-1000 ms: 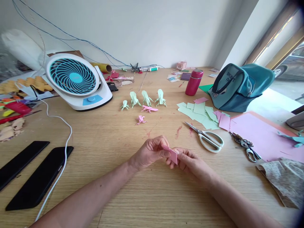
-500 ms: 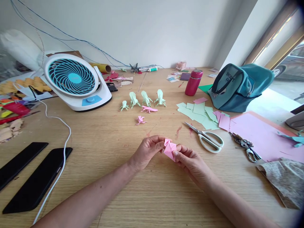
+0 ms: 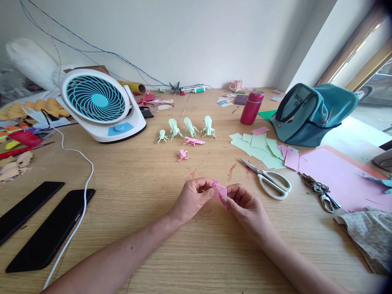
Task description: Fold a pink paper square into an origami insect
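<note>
Between my two hands is a small folded piece of pink paper (image 3: 223, 190), held just above the wooden table (image 3: 171, 253). My left hand (image 3: 194, 199) pinches its left side, with the thumb lying across the front. At the lower right edge, my right hand (image 3: 246, 205) grips it between thumb and curled fingers. Part of the paper is hidden behind the fingers. Beyond my hands sit a pink origami frog (image 3: 183, 155) and a pink origami insect (image 3: 194, 141). Several pale green origami beetles (image 3: 190, 128) stand in a row behind them.
Scissors (image 3: 269, 179) lie right of my hands, with keys (image 3: 320, 190) farther over. Green paper pieces (image 3: 259, 143), a pink sheet (image 3: 333, 171), a red flask (image 3: 252, 107) and a teal bag (image 3: 312, 116) are at right. At left are a fan (image 3: 98, 100) and black slabs (image 3: 52, 228).
My left thumb has slid right and down over the front of the pink paper, covering more of it. My right hand keeps its grip. The whole view has shifted slightly.
</note>
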### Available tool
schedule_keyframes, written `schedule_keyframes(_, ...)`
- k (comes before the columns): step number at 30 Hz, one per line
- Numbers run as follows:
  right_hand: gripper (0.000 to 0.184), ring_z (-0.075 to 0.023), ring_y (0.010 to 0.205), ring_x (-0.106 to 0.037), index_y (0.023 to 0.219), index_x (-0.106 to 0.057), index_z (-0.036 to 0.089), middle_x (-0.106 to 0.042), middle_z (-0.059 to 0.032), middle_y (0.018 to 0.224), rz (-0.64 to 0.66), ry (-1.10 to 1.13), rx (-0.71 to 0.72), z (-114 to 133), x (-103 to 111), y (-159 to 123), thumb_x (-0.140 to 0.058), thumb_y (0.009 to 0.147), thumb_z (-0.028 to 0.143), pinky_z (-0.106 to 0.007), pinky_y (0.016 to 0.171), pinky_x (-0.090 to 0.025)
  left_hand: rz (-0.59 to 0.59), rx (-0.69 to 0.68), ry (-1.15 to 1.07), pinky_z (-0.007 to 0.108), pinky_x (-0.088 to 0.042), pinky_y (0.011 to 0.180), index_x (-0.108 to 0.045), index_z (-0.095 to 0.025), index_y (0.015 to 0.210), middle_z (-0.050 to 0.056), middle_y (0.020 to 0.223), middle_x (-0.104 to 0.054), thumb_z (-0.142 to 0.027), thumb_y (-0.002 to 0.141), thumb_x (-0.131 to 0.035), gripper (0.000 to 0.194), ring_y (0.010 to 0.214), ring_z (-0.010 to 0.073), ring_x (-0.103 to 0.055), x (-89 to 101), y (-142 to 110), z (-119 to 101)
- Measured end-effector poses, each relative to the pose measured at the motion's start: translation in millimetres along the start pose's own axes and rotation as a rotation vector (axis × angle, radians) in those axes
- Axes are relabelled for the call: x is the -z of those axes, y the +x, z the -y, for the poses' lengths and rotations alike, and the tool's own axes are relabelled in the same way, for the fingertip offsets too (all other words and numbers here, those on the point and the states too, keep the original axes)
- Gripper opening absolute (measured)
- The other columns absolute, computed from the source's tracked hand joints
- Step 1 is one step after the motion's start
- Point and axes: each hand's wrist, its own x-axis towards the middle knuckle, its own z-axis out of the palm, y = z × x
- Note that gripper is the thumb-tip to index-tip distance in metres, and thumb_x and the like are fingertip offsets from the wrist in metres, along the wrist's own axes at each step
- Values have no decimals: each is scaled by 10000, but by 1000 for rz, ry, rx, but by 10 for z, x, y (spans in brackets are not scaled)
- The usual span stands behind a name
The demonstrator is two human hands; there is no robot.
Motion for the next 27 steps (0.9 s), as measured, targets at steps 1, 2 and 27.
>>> schedule_keyframes(1,330,-120,630,-490,863,-618,215,-573,14,720,1,9,21,-8,-2,-4,-791,761,477,-253,575,-399,-5,-5,12,234,-407,654,-655,-135,719,-13,675,-573,-433,793,-745,321,664,112,-499,5,2,1)
schedule_keyframes(2,320,-120,639,-500,902,-607,225,-572,18,737,0,16,39,-17,-4,-9,-787,774,455,-250,579,-403,-6,-6,21,228,-402,628,-651,-134,718,-15,672,-571,-437,794,-742,325,642,104,-489,10,3,-1)
schedule_keyframes(27,145,-122,719,-578,1107,-584,249,-583,-14,911,121,-572,311,15,76,-104,-531,973,237,-260,671,-475,3,34,86,134,-381,396,-684,-131,921,-8,653,-638,-327,914,-601,213,492,64,-544,-49,-38,-8)
